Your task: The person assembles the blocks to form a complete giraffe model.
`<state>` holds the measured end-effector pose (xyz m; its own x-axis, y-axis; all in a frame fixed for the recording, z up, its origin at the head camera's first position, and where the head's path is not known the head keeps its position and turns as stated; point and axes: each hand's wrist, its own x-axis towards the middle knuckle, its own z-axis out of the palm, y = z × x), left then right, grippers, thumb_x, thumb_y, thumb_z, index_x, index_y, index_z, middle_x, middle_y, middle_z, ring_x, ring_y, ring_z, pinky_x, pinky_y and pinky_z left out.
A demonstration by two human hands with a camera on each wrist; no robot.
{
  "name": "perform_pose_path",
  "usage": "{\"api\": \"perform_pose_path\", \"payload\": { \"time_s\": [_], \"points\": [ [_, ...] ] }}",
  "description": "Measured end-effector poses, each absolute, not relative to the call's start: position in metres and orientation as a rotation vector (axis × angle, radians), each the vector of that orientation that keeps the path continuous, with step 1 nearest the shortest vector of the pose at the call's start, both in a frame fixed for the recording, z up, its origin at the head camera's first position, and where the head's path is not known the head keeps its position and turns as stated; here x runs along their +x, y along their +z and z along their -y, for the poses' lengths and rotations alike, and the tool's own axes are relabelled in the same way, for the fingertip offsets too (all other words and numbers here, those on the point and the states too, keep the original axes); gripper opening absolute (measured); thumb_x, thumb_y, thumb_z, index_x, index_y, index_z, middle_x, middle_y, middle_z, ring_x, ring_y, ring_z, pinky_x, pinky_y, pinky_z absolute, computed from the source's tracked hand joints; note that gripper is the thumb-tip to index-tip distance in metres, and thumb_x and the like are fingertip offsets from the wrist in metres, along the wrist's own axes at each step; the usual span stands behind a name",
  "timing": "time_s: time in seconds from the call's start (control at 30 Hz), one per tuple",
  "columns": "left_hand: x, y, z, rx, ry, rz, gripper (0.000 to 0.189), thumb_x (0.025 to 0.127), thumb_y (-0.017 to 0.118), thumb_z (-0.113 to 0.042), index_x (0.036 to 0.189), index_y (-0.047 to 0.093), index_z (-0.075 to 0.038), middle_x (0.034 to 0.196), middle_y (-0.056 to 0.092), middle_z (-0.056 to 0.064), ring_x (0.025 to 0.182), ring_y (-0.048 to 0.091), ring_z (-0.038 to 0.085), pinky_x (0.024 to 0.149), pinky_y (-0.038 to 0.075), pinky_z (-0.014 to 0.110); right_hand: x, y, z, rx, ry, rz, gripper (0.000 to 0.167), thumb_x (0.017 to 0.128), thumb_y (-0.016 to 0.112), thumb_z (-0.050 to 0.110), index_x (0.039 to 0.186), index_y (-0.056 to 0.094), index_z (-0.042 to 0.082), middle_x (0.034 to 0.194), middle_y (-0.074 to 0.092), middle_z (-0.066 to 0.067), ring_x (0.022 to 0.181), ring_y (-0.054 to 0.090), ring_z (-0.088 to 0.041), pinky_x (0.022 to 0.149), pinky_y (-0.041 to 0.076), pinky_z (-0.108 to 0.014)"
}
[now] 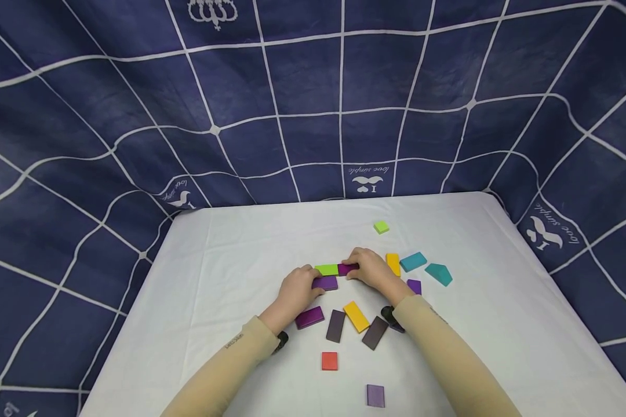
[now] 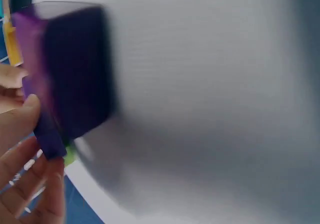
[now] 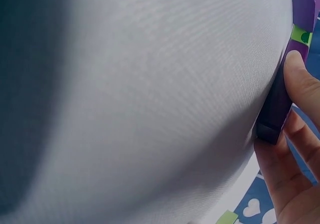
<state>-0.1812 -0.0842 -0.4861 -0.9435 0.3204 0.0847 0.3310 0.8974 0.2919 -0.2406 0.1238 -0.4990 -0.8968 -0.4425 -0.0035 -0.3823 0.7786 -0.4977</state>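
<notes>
Head view, right hand (image 1: 369, 267) part-hiding purple block (image 1: 346, 269)

Violet block (image 1: 326, 283), lower middle of frame, lengthwise left-right, pinched at left end; lime block (image 1: 326, 270) just above; pinched dark magenta block (image 1: 347, 269) at lime block's right end.

The white cloth (image 1: 240, 249) on the table is matt, and close up it shows a fine woven grain. The dark blue curtain (image 1: 308, 75) looks also like cloth, smooth, with a slight sheen. The purple block (image 1: 327, 283), the magenta block (image 1: 346, 270) and the lime green block (image 1: 326, 270) have hard, smooth faces; whether they are plastic or painted wood, I cannot tell. The yellow block (image 1: 356, 316) appears equally smooth. The beige sleeves (image 1: 224, 368) are of soft, matt fabric.
</notes>
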Motion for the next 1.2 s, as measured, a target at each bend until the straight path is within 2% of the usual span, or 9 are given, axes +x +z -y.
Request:
{"api": "perform_pose_path", "payload": {
  "time_s": [0.43, 0.7, 0.87, 1.0, 1.2],
  "points": [
    [-0.182, -0.494, 0.085, -0.541, -0.553, 2.998, 0.029, 0.079, 0.084, -0.021, 0.102, 0.072, -0.007, 0.092, 0.062, 0.005, 0.08, 0.068, 0.019, 0.075, 0.058, 0.032, -0.24, -0.501, -0.122, -0.634, -0.756, -2.845, 0.037, 0.085, 0.078, 0.021, 0.119, 0.072, 0.01, 0.102, 0.068, -0.002, 0.095, 0.06, -0.017, 0.094, 0.052, -0.035],
    [-0.187, -0.497, 0.084, -0.53, -0.552, 2.987, 0.026, 0.079, 0.084, -0.021, 0.095, 0.068, -0.006, 0.087, 0.061, 0.003, 0.068, 0.058, 0.01, 0.063, 0.052, 0.023, -0.238, -0.499, -0.121, -0.611, -0.768, -2.838, 0.036, 0.085, 0.077, 0.019, 0.119, 0.072, 0.01, 0.101, 0.067, -0.002, 0.095, 0.06, -0.018, 0.094, 0.052, -0.036],
    [-0.186, -0.495, 0.081, -0.561, -0.51, 2.998, 0.03, 0.081, 0.082, -0.022, 0.103, 0.069, -0.008, 0.09, 0.062, 0.005, 0.075, 0.065, 0.015, 0.07, 0.057, 0.027, -0.237, -0.499, -0.121, -0.591, -0.765, -2.834, 0.036, 0.085, 0.077, 0.02, 0.119, 0.072, 0.01, 0.102, 0.067, -0.002, 0.094, 0.059, -0.017, 0.093, 0.052, -0.035],
    [-0.185, -0.494, 0.08, -0.568, -0.481, 3.03, 0.033, 0.082, 0.081, -0.024, 0.11, 0.07, -0.01, 0.092, 0.061, 0.006, 0.075, 0.065, 0.016, 0.072, 0.058, 0.028, -0.237, -0.499, -0.123, -0.605, -0.766, -2.842, 0.036, 0.085, 0.077, 0.02, 0.119, 0.073, 0.009, 0.101, 0.067, -0.002, 0.094, 0.06, -0.017, 0.093, 0.052, -0.035],
    [-0.185, -0.493, 0.082, -0.553, -0.454, 3.047, 0.034, 0.083, 0.081, -0.023, 0.111, 0.07, -0.009, 0.092, 0.061, 0.007, 0.076, 0.066, 0.017, 0.072, 0.058, 0.03, -0.239, -0.498, -0.123, -0.618, -0.769, -2.846, 0.036, 0.085, 0.078, 0.019, 0.119, 0.072, 0.009, 0.101, 0.068, -0.003, 0.095, 0.06, -0.018, 0.093, 0.052, -0.036]
  ]
}}
